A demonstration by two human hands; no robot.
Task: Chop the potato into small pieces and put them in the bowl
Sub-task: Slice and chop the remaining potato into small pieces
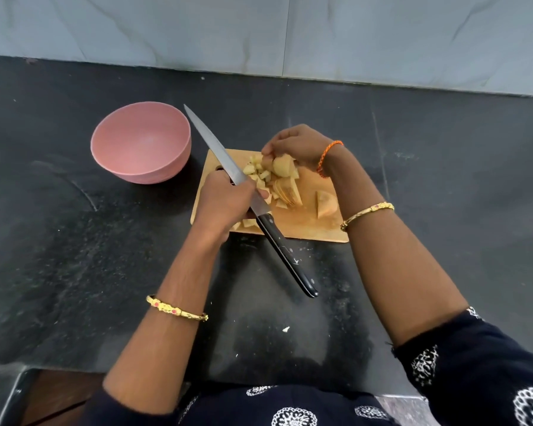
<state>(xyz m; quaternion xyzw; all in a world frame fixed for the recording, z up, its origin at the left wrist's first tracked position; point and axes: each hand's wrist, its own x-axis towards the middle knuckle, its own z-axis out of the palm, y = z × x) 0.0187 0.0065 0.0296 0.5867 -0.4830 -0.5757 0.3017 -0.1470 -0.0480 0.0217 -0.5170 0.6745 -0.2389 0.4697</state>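
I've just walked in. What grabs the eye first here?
The long knife, gripped by the left hand over the wooden board. The right hand gathers potato pieces on it. An empty pink bowl stands to the board's left.

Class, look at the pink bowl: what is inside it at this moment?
The pink bowl shows only its bare inside; no potato pieces are in it, they lie on the cutting board. Its near inner wall is hidden by the rim.
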